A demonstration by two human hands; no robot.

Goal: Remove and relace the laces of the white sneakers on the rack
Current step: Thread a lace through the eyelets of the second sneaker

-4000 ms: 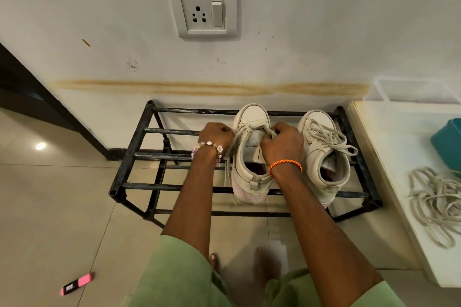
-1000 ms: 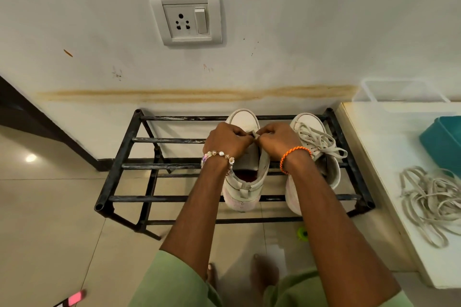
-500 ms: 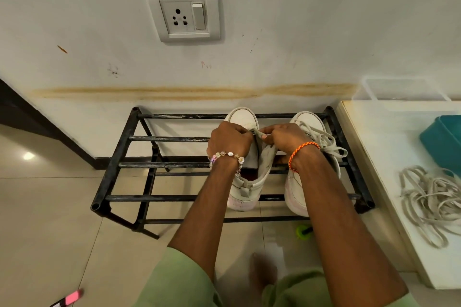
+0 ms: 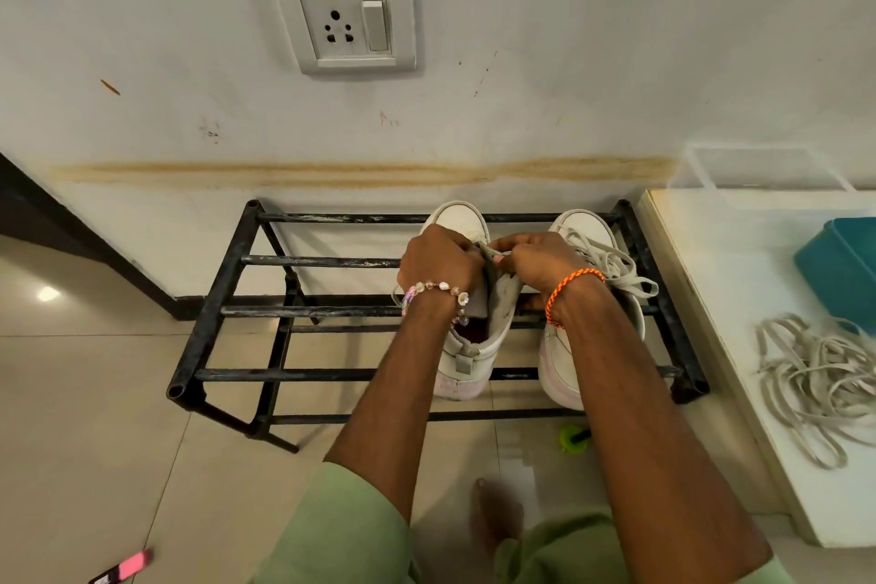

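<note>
Two white sneakers sit side by side on the black rack (image 4: pixel 208 313), toes to the wall and heels toward the person. Both hands are over the left sneaker (image 4: pixel 467 346), near its toe end. The left hand (image 4: pixel 438 263) is curled over the left side of the shoe's opening, and the right hand (image 4: pixel 538 261) pinches a grey lace end (image 4: pixel 488 251) right between the two hands. The left hand seems to hold that lace or the shoe's edge too, but its fingers hide which one. The shoe runs long from the person to the wall, so the lace must go across it, from one side to the other. The hands touch the shoe, so the next hole is likely just under the fingers. This shoe looks open and loose, with a dark red inside and a pinkish heel. The right sneaker (image 4: pixel 588 232) has its lace in, with loops hanging off its right side. More laces (image 4: pixel 820 375) lie in a heap on the counter (image 4: pixel 711 280), well apart.
</note>
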